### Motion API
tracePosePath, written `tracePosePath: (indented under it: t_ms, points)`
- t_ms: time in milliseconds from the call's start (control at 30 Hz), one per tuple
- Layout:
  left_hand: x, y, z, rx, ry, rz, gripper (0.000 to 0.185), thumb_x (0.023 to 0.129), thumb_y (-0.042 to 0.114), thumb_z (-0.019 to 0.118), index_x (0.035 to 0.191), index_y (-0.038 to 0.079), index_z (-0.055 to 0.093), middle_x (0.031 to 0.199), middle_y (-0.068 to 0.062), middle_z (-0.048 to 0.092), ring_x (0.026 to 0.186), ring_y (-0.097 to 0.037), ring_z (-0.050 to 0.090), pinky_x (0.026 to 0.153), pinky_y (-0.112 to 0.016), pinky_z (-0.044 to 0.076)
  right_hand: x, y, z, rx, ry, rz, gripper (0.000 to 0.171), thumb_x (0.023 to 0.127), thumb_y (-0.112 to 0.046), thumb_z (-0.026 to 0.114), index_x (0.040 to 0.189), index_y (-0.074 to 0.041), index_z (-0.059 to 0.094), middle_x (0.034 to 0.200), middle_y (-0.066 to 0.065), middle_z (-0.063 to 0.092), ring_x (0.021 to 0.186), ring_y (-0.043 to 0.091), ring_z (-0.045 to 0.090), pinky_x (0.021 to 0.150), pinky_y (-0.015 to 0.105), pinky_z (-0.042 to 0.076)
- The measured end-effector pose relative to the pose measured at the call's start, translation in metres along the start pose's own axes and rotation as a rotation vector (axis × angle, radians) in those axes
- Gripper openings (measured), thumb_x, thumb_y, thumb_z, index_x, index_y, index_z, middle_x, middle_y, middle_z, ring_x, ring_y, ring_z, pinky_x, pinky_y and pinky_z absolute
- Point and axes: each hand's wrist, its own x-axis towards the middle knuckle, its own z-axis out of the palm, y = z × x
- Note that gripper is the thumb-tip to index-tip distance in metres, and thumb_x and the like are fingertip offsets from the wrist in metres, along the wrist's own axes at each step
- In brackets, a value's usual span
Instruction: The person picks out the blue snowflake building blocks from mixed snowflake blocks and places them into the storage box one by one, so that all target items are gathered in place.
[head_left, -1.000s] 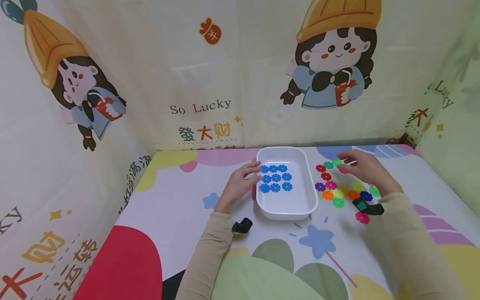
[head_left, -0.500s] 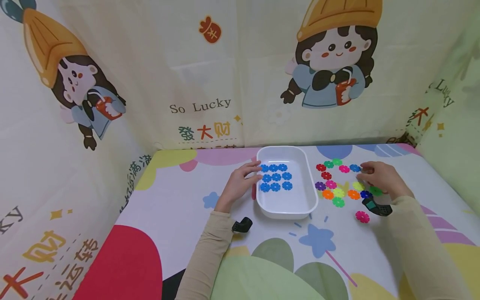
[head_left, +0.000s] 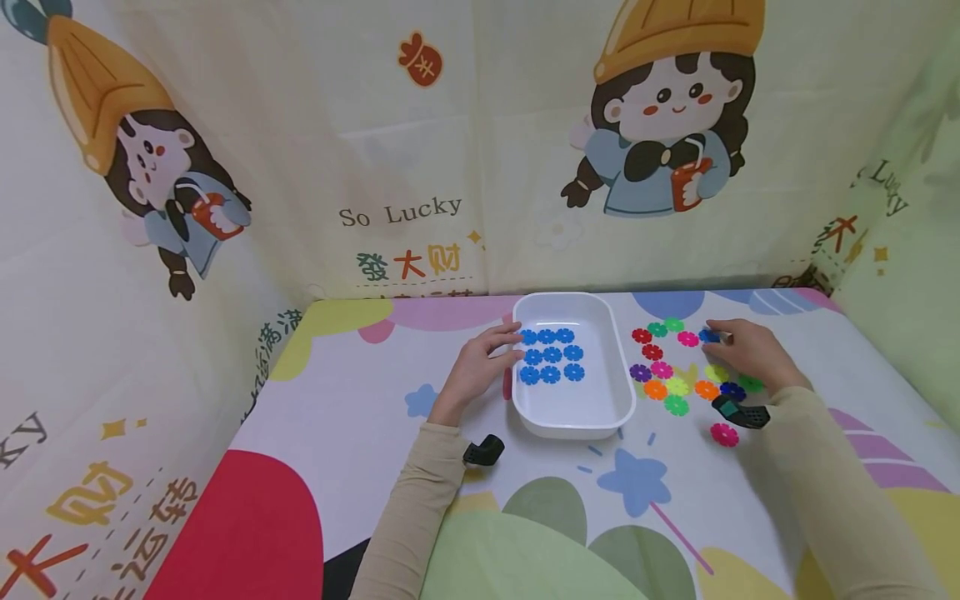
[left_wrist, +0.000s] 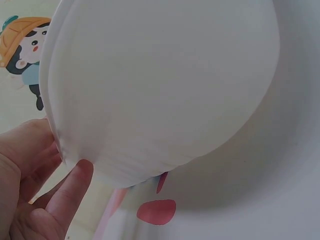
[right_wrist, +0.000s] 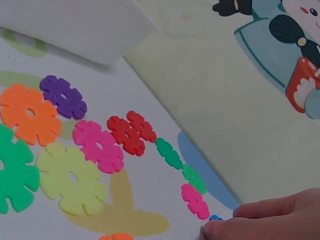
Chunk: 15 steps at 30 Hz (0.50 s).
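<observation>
Head view, leftmost: left hand (head_left: 478, 368) resting against the outer left wall of a white tray (head_left: 573, 417), fingers fairly straight and laid on the rim, holding nothing. Left wrist view: same hand (left_wrist: 30, 185) beside the tray's curved white wall (left_wrist: 160, 85), fingertips touching it. Just beyond those fingers, inside the tray: nine blue flower discs (head_left: 551, 355) lying flat in three rows. Right of the tray, on the printed tablecloth (head_left: 345, 400): a loose spread of flower discs, red (head_left: 642, 336), purple (head_left: 640, 372), orange (head_left: 656, 389), green (head_left: 676, 406), pink (head_left: 687, 338), with a lone pink disc (head_left: 724, 434) nearer the body, below the right wrist. Farthest right: right hand (head_left: 753, 354) lowered over the spread, fingertips at a small blue disc (head_left: 708, 336) just beside the pink one. Right wrist view: fingertip (right_wrist: 220, 229) touching that blue disc (right_wrist: 215, 218), mostly hidden; cannot tell whether pinched or merely touched. Behind everything: cartoon-printed fabric walls (head_left: 420, 150).
</observation>
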Motion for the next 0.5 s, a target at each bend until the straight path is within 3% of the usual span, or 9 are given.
tracePosePath:
  t_ms: [233, 500]
  points:
    - [-0.0004, -0.0010, 0.0008, 0.006, 0.001, -0.007, 0.038, 0.093, 0.024, 0.068, 0.127, 0.006, 0.065, 0.144, 0.011, 0.050, 0.141, -0.014, 0.034, 0.110, -0.043, 0.038, 0.0017, -0.0016, 0.0067, -0.033, 0.086, -0.042, 0.045, 0.094, -0.017, 0.065, 0.128, 0.011, 0.055, 0.118, 0.036, 0.054, 0.102, 0.047, 0.049, 0.093, 0.065, 0.042]
    - [-0.0002, -0.0007, 0.0006, 0.014, 0.005, -0.003, 0.039, 0.093, 0.026, 0.068, 0.127, 0.007, 0.066, 0.144, 0.011, 0.050, 0.141, -0.014, 0.035, 0.108, -0.043, 0.040, 0.0041, -0.0064, 0.0065, -0.042, 0.075, -0.026, 0.045, 0.094, -0.012, 0.064, 0.127, 0.015, 0.050, 0.117, 0.036, 0.054, 0.106, 0.050, 0.050, 0.096, 0.064, 0.042]
